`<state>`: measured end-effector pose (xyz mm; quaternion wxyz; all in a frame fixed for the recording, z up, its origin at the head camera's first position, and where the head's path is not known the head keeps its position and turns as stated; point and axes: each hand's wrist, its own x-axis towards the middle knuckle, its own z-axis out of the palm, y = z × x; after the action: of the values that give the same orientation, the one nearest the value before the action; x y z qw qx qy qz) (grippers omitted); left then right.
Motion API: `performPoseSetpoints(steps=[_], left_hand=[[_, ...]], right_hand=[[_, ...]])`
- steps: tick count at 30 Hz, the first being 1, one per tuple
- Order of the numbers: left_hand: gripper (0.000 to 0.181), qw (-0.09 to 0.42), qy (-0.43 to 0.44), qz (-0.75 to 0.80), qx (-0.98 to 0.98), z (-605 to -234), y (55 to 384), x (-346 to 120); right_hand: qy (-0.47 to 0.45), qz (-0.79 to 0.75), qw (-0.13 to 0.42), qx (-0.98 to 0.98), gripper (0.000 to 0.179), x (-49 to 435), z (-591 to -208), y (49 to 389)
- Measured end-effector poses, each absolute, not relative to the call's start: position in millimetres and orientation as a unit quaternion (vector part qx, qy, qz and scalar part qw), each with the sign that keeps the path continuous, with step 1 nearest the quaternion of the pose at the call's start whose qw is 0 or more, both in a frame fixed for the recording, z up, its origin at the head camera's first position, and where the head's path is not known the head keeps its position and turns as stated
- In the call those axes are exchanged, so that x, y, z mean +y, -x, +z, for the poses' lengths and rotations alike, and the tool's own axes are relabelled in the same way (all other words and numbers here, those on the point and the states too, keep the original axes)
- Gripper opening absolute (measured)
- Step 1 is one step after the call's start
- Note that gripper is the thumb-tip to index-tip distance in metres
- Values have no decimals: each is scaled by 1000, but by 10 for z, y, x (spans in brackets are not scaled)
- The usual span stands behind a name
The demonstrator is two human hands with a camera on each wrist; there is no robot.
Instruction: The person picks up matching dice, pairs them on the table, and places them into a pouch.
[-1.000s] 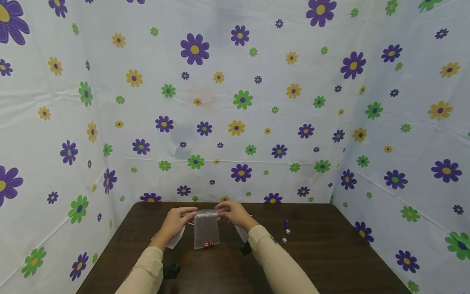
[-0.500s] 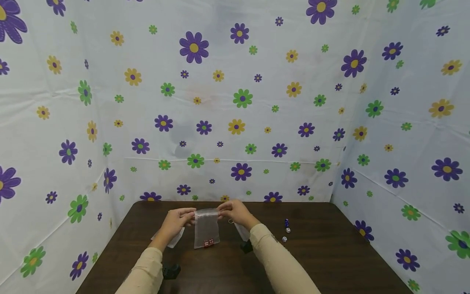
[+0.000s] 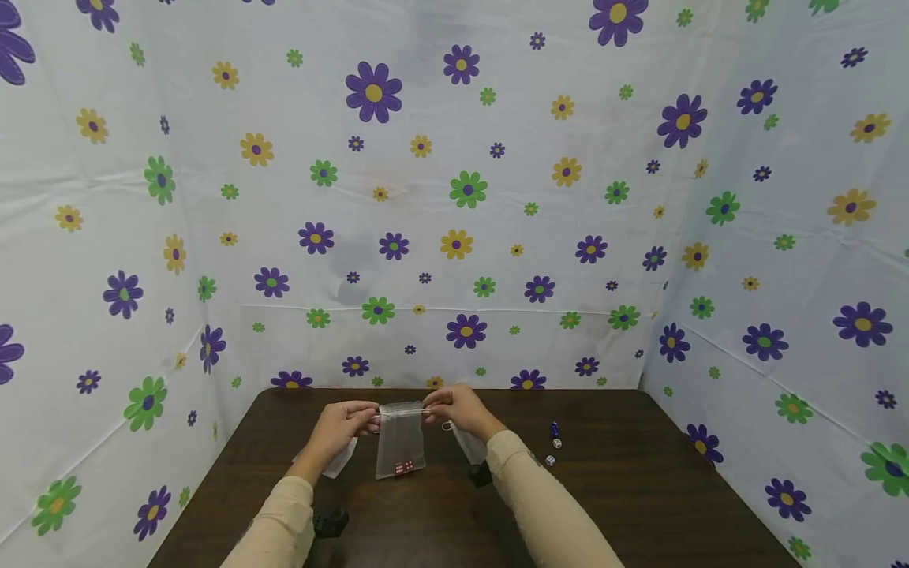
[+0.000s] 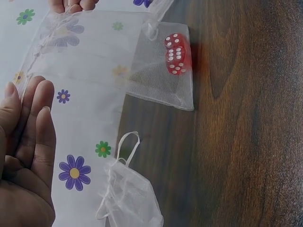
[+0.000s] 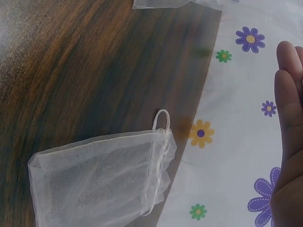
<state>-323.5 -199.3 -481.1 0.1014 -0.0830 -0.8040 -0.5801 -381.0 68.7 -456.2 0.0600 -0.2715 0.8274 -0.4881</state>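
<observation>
A sheer white drawstring bag (image 3: pixel 399 440) hangs upright between the hands, with red dice (image 4: pixel 175 54) at its bottom. The left hand (image 3: pixel 344 422) pinches the drawstring at the left of the bag's mouth, between thumb and fingers. At the right side, the right hand (image 3: pixel 460 413) pinches the other end of the cord. Stretched level across the top, the cord (image 3: pixel 402 412) shows as a thin white line. The right wrist view shows only some fingers (image 5: pixel 289 104) at its edge; their grip is hidden there.
A second sheer bag (image 4: pixel 135 194) lies by the left forearm, and a third (image 5: pixel 99 179) by the right. At the table's right are a blue die (image 3: pixel 555 430) and white dice (image 3: pixel 550 461). Black devices (image 3: pixel 331 523) sit at the wrists. A flowered cloth (image 3: pixel 454 197) surrounds the table.
The hands have drawn slightly apart, mainly the right hand moving right. The cord now shows taut beyond both sides of the bag's top. The dice stay at the bottom.
</observation>
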Motion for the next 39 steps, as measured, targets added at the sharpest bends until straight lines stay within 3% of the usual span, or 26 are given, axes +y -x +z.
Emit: performPoseSetpoints(steps=[39], left_hand=[[16,114,72,-576,-806,-4835,3210,-2041]], right_hand=[[265,-511,59,815,16,794,-4600,3849]])
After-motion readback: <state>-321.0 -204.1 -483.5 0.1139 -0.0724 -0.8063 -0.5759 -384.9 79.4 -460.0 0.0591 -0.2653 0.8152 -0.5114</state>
